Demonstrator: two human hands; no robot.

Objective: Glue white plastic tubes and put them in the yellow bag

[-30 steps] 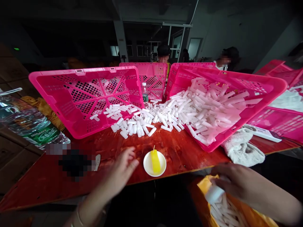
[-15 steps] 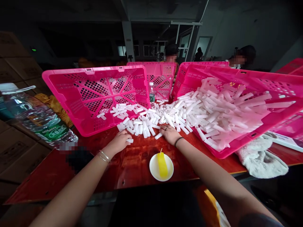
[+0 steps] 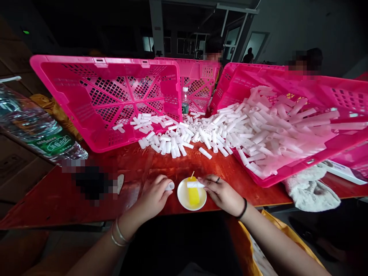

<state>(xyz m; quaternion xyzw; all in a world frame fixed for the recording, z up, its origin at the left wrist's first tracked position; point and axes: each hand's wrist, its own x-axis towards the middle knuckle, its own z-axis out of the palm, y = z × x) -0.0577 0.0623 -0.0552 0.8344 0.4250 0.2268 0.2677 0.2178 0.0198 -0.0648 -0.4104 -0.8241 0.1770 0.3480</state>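
Observation:
My left hand [image 3: 156, 195] is closed around a short white plastic tube [image 3: 170, 186], its open end facing right. Between the fingertips of my right hand [image 3: 222, 192] is another white tube [image 3: 195, 184], held level above a small white dish [image 3: 181, 195]. On the dish lies a yellow block [image 3: 193, 197] with a thin stick [image 3: 192, 174] poking up behind it. Beyond both hands, a heap of loose white tubes [image 3: 172, 142] covers the tabletop, and one single tube [image 3: 205, 153] lies a little in front of it.
A pink crate [image 3: 106, 63] lies tipped on its side at left; another pink crate [image 3: 290, 172] at right spills tubes. A large water bottle [image 3: 48, 134] leans at far left, a small bottle [image 3: 184, 103] stands behind the heap. A white cloth [image 3: 313, 195] lies at right. People sit beyond.
Both hands have drawn back from the heap towards me and the dish. My right hand has lifted a tube from the heap's edge; my left hand still has its tube. The view has tilted down.

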